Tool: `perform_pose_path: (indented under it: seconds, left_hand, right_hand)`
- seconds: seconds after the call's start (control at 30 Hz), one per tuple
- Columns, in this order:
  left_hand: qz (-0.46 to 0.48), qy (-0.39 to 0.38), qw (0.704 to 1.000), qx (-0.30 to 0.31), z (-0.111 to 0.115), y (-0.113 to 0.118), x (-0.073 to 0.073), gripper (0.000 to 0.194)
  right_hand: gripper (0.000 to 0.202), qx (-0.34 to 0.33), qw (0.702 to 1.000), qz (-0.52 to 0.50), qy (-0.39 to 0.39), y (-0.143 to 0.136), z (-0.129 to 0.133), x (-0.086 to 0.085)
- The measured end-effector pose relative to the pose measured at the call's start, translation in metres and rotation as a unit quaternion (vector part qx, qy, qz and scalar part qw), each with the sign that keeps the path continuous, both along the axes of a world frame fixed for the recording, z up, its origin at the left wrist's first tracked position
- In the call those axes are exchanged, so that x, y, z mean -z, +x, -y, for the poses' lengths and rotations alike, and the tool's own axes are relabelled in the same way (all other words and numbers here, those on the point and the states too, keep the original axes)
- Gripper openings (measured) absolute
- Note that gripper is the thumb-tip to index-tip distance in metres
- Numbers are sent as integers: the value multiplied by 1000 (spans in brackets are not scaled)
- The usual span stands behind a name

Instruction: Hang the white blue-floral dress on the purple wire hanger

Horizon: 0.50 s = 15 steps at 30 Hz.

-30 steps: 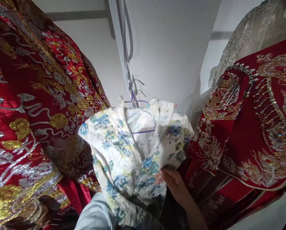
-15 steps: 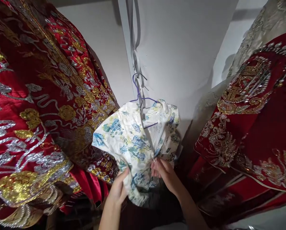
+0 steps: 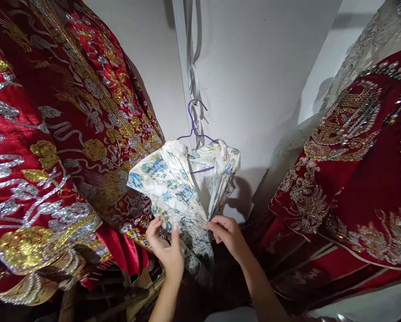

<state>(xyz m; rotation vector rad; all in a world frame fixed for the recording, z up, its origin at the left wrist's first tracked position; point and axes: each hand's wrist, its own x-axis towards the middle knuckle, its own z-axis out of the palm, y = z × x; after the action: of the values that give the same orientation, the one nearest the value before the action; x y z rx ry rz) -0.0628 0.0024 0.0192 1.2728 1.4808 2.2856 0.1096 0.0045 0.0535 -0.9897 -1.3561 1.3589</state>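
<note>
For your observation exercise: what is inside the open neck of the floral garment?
Inside the floral garment shows its pale lining and a purple wire hanger. The hanger's shoulders are covered by cloth. Both hands, left hand and right hand, pinch the fabric lower down.

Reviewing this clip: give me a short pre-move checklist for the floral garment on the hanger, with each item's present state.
1. Hanger hooked on the white wall fitting: ok, the purple hook sits over it.
2. Floral garment seated on the hanger: ok, the collar drapes over both shoulders of the wire.
3. Left hand gripping the fabric: ok, fingers pinch the lower left edge.
4. Right hand gripping the fabric: ok, fingertips pinch the lower right edge.
5. Front fastening closed: cannot tell, the folds hide it.
6. Garment apart from the red embroidered robe on the left: not ok, its sleeve lies against it.
</note>
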Motion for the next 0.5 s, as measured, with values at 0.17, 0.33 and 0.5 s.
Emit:
perform_pose_path:
  seconds: [0.17,0.33,0.5]
  left_hand:
    - [-143,-109,963,201,1,22,9,13]
    - [-119,-113,959,230,-3,27,-10,14]
    - [-162,-95,949,251,-5,28,-14,20]
  right_hand:
    - [28,-55,998,-31,-20,-12,-2,-11]
    - [24,-75,996,-34,-18,-16,-16,-21]
    - [26,-68,994,-86,-31,-12,-33,-46]
